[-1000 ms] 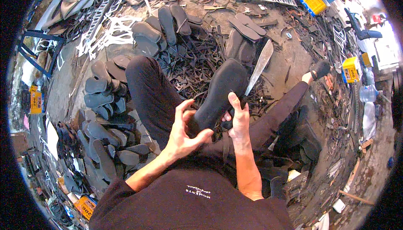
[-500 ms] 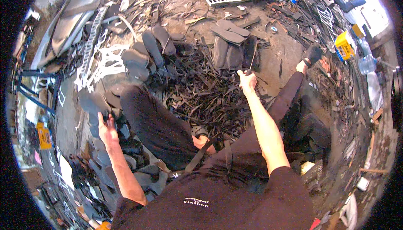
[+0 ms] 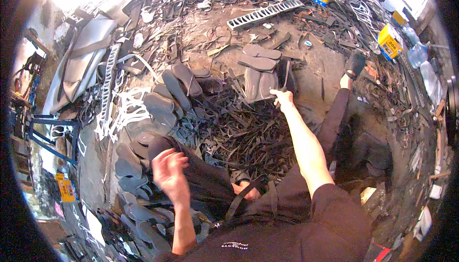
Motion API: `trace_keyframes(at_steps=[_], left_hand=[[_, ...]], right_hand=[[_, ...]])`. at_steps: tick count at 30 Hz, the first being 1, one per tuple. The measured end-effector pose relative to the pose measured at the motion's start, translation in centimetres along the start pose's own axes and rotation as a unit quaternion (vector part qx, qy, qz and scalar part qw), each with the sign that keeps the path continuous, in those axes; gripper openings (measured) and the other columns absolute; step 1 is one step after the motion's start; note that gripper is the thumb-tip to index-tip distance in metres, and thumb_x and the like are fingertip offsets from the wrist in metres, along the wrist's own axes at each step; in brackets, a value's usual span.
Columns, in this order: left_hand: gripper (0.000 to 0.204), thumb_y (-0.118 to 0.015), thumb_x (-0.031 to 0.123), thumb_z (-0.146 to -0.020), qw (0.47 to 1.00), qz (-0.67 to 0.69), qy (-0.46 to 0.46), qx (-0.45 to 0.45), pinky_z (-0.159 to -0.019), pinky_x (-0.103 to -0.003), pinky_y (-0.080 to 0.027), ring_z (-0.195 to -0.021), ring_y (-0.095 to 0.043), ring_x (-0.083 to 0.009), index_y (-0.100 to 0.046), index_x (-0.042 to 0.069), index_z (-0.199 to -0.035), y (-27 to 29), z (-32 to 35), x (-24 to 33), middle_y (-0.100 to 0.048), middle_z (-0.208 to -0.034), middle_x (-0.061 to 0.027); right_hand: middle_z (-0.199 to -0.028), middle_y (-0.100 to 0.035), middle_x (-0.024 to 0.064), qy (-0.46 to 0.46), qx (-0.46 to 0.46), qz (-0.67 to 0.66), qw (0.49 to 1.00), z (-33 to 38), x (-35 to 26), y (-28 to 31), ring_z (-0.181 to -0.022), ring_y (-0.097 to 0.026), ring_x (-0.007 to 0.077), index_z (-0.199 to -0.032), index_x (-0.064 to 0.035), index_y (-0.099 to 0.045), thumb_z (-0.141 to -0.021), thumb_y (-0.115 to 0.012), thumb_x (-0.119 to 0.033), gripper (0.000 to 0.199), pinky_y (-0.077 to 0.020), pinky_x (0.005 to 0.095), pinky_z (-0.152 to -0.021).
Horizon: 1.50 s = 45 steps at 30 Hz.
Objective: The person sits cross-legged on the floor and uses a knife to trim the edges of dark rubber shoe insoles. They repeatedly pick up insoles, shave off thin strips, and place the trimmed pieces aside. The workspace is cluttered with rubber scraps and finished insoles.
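Holding a knife (image 3: 287,75), blade pointing away: right hand (image 3: 284,99), beside stacked soles (image 3: 260,85). Left hand (image 3: 170,172): blurred, seemingly empty, fingers loosely apart, near 1 knee (image 3: 159,143). Heaped offcuts (image 3: 241,135) suggest some trimming done; amount left cannot be told.
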State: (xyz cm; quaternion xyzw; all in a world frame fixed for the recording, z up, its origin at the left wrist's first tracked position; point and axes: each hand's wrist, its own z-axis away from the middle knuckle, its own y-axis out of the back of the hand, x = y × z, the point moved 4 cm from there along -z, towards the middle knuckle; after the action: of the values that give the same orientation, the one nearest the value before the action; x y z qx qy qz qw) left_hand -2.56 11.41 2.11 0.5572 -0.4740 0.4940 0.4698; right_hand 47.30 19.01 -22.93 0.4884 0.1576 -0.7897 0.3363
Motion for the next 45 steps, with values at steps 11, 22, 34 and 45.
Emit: trace_keyframes(at_steps=[11, 22, 34, 45], left_hand=[[0.079, -0.079, 0.035, -0.100, 0.907, 0.065, 0.295, -0.294, -0.105, -0.046, -0.054, -0.127, -0.066, -0.0302, -0.039, 0.002, -0.159, -17.3, 4.1, -5.5, -0.066, -0.139, -0.0162], [0.058, -0.091, 0.028, -0.091, 0.955, 0.184, 0.226, 0.044, -0.090, -0.034, -0.059, -0.097, -0.072, -0.0174, -0.061, -0.003, -0.130, -4.8, 1.2, -4.3, -0.074, -0.116, -0.0119], [0.079, -0.092, 0.020, -0.089, 0.957, 0.189, 0.213, 0.052, -0.089, -0.040, -0.065, -0.105, -0.074, -0.0238, -0.044, -0.002, -0.148, -4.6, 4.1, -1.9, -0.070, -0.127, -0.0175], [0.078, -0.093, 0.013, -0.086, 0.954, 0.213, 0.208, 0.024, -0.102, -0.036, -0.059, -0.118, -0.069, -0.0219, -0.047, -0.004, -0.147, -4.1, 5.3, -1.2, -0.068, -0.132, -0.0157]], right_hand=[[-0.101, -0.075, -0.0007, 0.136, -0.184, 0.036, 0.973, 36.3, -3.9, 1.9, -0.077, -0.061, 0.0072, -0.127, -0.0033, -0.070, -0.096, -0.084, -0.022, 0.039, -0.0533, 0.0292, -0.071], [-0.096, -0.073, 0.0299, 0.274, -0.189, 0.292, 0.897, 45.2, -1.6, 4.4, -0.090, -0.074, 0.0506, -0.125, -0.0016, -0.063, -0.105, -0.067, -0.032, 0.037, -0.0590, 0.0517, -0.076], [-0.096, -0.075, 0.0261, 0.220, -0.207, 0.348, 0.887, 45.4, 0.4, 5.7, -0.089, -0.075, 0.0473, -0.119, -0.0028, -0.064, -0.104, -0.069, -0.024, 0.027, -0.0593, 0.0483, -0.078], [-0.084, -0.074, 0.0275, 0.320, -0.266, 0.386, 0.823, 40.1, -1.4, -4.0, -0.074, -0.075, 0.0441, -0.122, 0.0084, -0.062, -0.099, -0.072, -0.014, 0.034, -0.0565, 0.0520, -0.067]])
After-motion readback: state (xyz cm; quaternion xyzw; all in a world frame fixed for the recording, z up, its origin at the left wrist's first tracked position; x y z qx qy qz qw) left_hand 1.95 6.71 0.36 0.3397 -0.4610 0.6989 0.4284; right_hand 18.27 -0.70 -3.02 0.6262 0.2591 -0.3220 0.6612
